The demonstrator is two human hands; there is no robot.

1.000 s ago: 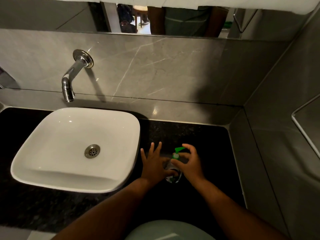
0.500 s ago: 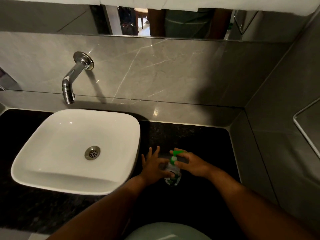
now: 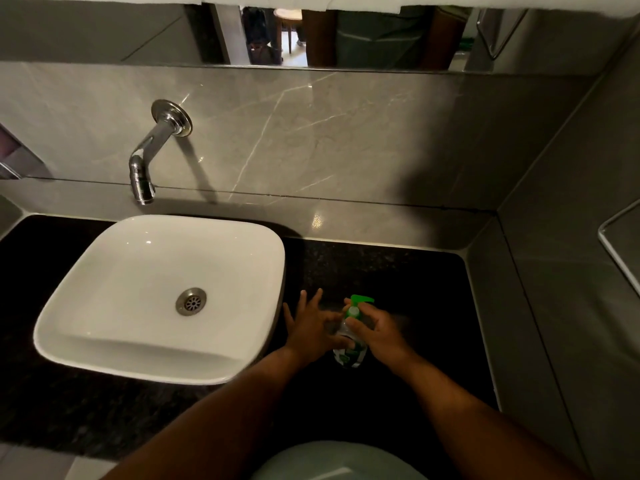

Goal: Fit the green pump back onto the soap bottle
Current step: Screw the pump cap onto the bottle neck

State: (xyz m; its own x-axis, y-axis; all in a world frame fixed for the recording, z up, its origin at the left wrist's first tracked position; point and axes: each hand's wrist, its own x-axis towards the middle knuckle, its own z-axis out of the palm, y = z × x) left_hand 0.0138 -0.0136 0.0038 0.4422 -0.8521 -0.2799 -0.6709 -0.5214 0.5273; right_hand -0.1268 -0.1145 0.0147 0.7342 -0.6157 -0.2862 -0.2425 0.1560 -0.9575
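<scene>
Right hand now lower, around green pump.

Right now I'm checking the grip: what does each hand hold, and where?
The left hand steadies the soap bottle by its body. The right hand grips near the neck, just below the green pump.

A white square basin sits on the dark speckled tabletop, with 1 metal drain at its centre. A chrome tap projects from the grey marble wall under a mirror.
</scene>
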